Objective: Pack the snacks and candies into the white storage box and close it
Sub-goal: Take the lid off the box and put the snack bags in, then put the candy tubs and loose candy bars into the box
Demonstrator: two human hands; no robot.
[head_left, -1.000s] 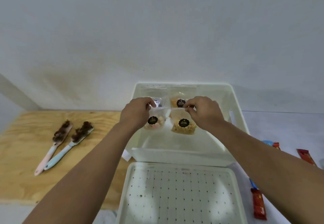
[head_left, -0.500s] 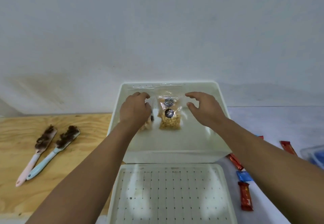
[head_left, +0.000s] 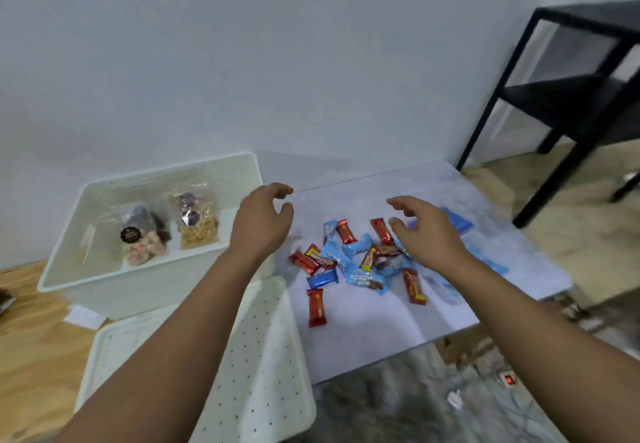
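Both hands [head_left: 346, 227] — over candies [head_left: 360, 259]

Your storage box [head_left: 104, 283] sits at the far left with two snack bags [head_left: 166, 224] inside it, side by side toward its far wall. Its lid [head_left: 266, 366] lies flat just near of the box. To the right, a pile of candies [head_left: 356, 259] is scattered on the table [head_left: 381, 331]. A shelf unit [head_left: 568, 96] stands at far right.
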